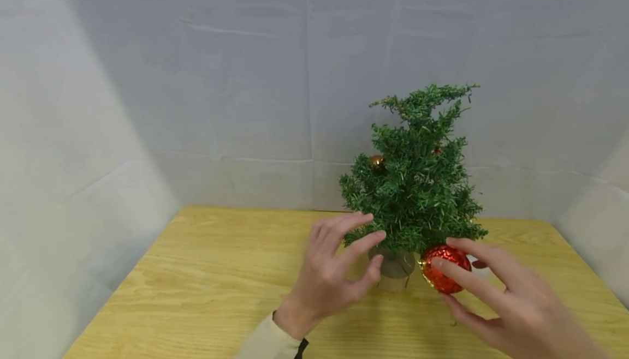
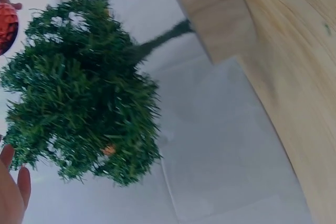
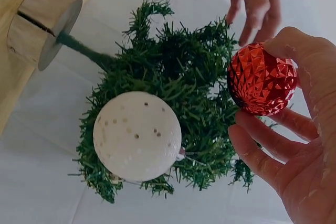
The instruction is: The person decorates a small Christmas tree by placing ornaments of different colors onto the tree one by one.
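A shiny red faceted Christmas ball (image 1: 446,278) is pinched between the thumb and fingers of my right hand (image 1: 523,301), in front of the small green Christmas tree (image 1: 417,184) at its lower right. In the right wrist view the red ball (image 3: 262,80) shows a diamond-like pattern. My left hand (image 1: 329,271) is at the tree's lower left, fingers spread and slightly bent, holding nothing. Whether its fingertips touch the branches I cannot tell. A white speckled ball (image 3: 137,137) hangs on the tree's side in the right wrist view.
The tree stands on a round wooden base (image 3: 46,24) on the light wooden table (image 1: 221,271). A bronze ball (image 1: 377,161) hangs on its left side, and a bit of red (image 1: 436,151) shows among the branches. A pale cloth backdrop (image 1: 245,86) rises behind the table.
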The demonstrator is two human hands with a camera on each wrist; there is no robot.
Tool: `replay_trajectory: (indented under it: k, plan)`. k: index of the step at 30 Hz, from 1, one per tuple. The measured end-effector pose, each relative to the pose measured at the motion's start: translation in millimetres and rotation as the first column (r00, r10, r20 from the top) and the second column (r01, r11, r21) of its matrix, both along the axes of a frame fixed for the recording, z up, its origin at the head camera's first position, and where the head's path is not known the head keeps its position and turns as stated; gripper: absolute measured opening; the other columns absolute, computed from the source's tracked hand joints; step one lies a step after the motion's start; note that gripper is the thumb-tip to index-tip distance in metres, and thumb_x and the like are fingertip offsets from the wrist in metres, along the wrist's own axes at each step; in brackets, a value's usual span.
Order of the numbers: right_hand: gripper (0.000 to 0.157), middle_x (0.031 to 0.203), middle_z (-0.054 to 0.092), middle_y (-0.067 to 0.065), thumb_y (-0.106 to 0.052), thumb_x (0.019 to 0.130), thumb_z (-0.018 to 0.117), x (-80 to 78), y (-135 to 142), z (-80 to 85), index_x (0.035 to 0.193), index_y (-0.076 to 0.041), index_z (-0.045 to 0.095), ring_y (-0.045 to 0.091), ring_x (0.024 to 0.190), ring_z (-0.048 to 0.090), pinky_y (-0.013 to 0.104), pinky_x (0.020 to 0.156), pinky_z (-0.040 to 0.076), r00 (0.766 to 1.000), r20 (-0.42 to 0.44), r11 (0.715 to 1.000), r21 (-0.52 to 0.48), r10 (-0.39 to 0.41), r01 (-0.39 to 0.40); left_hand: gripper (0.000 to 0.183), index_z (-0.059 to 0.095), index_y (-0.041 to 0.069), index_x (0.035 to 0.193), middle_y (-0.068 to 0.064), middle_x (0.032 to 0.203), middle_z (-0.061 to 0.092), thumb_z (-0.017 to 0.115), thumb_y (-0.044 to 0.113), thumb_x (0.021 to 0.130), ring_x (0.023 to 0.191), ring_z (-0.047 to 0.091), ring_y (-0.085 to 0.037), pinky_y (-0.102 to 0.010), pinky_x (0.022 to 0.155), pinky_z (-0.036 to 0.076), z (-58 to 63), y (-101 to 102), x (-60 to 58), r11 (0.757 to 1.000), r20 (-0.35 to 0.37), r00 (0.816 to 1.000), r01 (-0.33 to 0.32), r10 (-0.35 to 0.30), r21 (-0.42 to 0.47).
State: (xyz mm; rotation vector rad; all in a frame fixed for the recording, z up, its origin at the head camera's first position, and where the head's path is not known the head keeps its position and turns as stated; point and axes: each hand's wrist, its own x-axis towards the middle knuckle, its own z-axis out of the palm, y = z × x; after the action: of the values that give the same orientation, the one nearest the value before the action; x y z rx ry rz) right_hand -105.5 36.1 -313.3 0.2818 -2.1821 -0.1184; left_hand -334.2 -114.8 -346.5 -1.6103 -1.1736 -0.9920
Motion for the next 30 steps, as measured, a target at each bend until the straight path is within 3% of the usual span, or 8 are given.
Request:
replay_trajectory:
  k: [10,14,21,30]
  plan:
    - [0.047,0.114,0.069,0.018,-0.047,0.105,0.047,-4.6,-4.7,-7.5,0.119,-0.011,0.075,0.025,0.082,0.067,0.020,0.060,0.053,0.999,0.017,0.999,-0.003,0.051,-0.051,0.026,0.073,0.014,0.114,-0.012,0.126,0.069,0.060,0.030,0.099,0.118,0.063,-0.022,-0.033,0.101,0.049,0.7,-0.3,9.8,0.983,0.048,0.993,0.113,-0.107,-0.145]
    - [0.047,0.115,0.068,0.018,-0.046,0.105,0.047,-5.4,-7.2,-8.0,0.119,-0.012,0.075,0.024,0.083,0.067,0.022,0.061,0.054,0.998,0.029,0.999,-0.005,0.049,-0.049,0.027,0.072,0.015,0.117,-0.011,0.130,0.067,0.062,0.031,0.098,0.121,0.062,-0.021,-0.033,0.102,0.048,0.3,-1.3,11.5,0.973,0.083,0.990,0.128,-0.114,-0.192]
    - [0.047,0.116,0.067,0.015,-0.047,0.105,0.046,-4.9,-11.8,-7.6,0.119,-0.013,0.076,0.023,0.084,0.066,0.017,0.061,0.052,0.995,0.089,0.998,-0.049,0.033,-0.028,0.027,0.073,0.018,0.119,-0.010,0.135,0.064,0.067,0.031,0.096,0.126,0.057,-0.021,-0.034,0.104,0.045,0.3,-3.2,13.6,0.961,0.084,0.990,0.127,-0.109,-0.245]
    - [0.046,0.115,0.068,0.015,-0.046,0.105,0.047,-6.9,-12.7,-9.4,0.119,-0.013,0.076,0.022,0.083,0.066,0.018,0.061,0.053,0.997,0.072,0.998,-0.049,0.038,-0.034,0.021,0.075,0.021,0.111,-0.007,0.139,0.062,0.076,0.024,0.091,0.128,0.055,-0.020,-0.034,0.103,0.044,-1.0,-4.4,16.3,0.948,0.119,0.986,0.146,-0.116,-0.283]
